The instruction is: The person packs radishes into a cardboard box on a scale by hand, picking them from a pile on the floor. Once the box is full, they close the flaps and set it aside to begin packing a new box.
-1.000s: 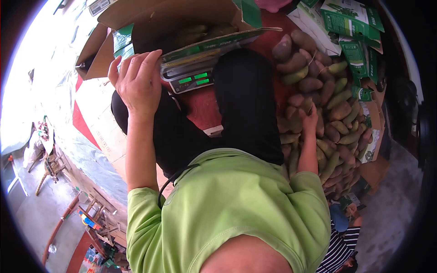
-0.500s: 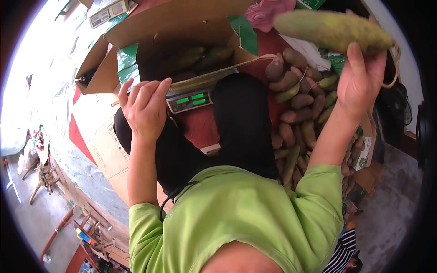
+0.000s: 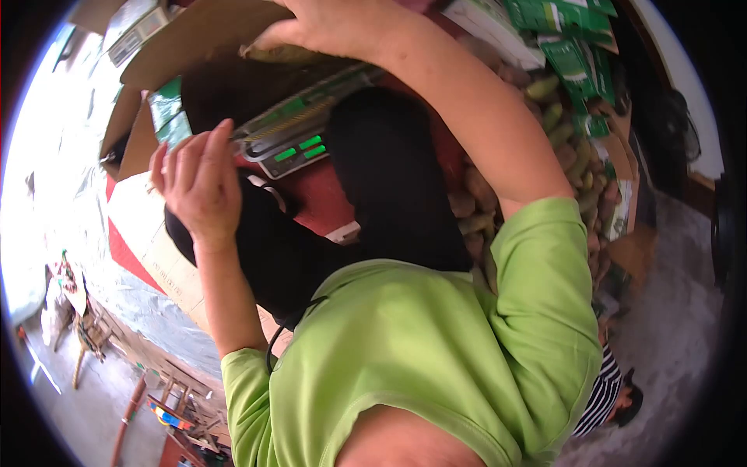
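My right hand (image 3: pixel 331 27) reaches across the cardboard box (image 3: pixel 210 39) at the top of the view. It grips a long yellow-green fruit (image 3: pixel 284 54) with a stem end, partly hidden by the hand and low inside the box. My left hand (image 3: pixel 198 183) is at the box's near left corner, fingers stretched out, fingertips right at the near flap. Under the box's near side sits a digital scale (image 3: pixel 292 156) with lit green displays. My right forearm covers part of a pile of similar brown and green fruits (image 3: pixel 576 156).
Green printed packets (image 3: pixel 572 66) lie at the upper right, above the pile. Flattened cardboard (image 3: pixel 159 233) is on the left. A person in a striped top (image 3: pixel 599 393) is at the lower right. Wooden stools (image 3: pixel 183 389) stand at the lower left.
My right hand has swung left with the long fruit, from above the pile to low in the box. My left hand has shifted slightly left and down in view, which has also tilted.
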Motion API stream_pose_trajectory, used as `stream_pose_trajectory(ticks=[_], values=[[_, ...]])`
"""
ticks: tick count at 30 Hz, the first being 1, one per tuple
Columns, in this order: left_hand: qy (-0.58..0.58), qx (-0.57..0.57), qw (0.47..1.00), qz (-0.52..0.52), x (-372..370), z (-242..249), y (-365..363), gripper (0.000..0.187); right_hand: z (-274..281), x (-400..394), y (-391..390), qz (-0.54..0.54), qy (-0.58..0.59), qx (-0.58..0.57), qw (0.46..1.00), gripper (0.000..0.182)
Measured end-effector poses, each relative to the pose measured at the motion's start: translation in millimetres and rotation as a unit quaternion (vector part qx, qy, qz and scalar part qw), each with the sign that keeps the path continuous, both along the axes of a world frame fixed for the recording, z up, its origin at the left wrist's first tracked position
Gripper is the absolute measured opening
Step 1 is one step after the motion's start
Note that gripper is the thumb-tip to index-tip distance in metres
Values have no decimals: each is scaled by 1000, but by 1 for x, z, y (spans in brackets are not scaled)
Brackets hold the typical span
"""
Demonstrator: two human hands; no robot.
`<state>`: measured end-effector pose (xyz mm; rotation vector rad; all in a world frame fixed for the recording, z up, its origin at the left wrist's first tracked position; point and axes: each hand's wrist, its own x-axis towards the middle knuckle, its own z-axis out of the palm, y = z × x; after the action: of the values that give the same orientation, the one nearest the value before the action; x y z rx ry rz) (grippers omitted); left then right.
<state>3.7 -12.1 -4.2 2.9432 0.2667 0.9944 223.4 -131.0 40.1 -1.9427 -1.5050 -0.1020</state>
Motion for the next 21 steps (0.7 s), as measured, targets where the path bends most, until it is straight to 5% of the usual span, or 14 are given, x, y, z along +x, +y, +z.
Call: stream_pose_trajectory(ticks=[5,6,9,10,13,16,18,21], values=[[-39,8,999,6,-2,-9,8,21,0,16,-70,-56,172,134,974,40],[-32,27,999,14,-3,-9,9,22,-11,19,-88,-69,280,171,942,32],[-28,58,998,23,-3,-7,11,20,-59,33,-154,-224,335,125,907,30],[-31,61,997,22,-3,-6,10,19,-70,35,-177,-343,302,-87,885,35],[-46,74,996,36,-2,-7,9,19,-165,14,-244,-340,265,-17,902,36],[-43,82,995,36,2,-5,5,19,-251,-31,-300,-416,369,-158,816,42],[-43,92,994,39,3,-6,5,19,-254,-70,-306,-396,288,-256,833,44],[-53,52,997,27,4,-11,10,20,-335,-107,-337,-395,448,-253,761,50]])
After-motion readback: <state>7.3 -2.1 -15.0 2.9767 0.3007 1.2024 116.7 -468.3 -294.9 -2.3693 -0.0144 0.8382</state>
